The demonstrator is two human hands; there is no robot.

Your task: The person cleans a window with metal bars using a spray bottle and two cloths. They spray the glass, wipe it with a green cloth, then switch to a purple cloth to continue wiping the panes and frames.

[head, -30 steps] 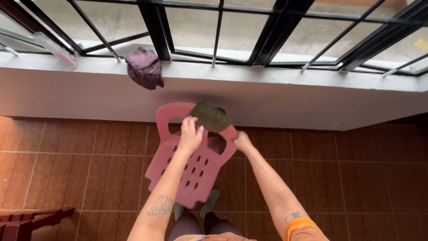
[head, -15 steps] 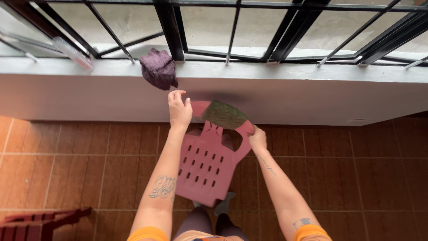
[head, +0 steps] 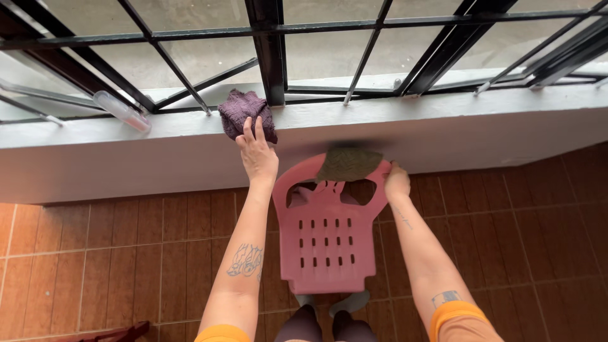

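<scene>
Window ledge: purple cloth (head: 244, 113) under left hand (head: 256, 155) fingertips.

Setting: a home balcony or terrace, where you stand at its outer edge. Evidence: reddish-brown floor tiles (head: 126, 253) laid in rows; a low white parapet wall (head: 475, 126); black metal window bars (head: 272, 50) fixed above it; a pink plastic chair (head: 326, 240) before you; a purple cloth (head: 244, 111) and a green cloth (head: 348, 163) within your reach.
</scene>
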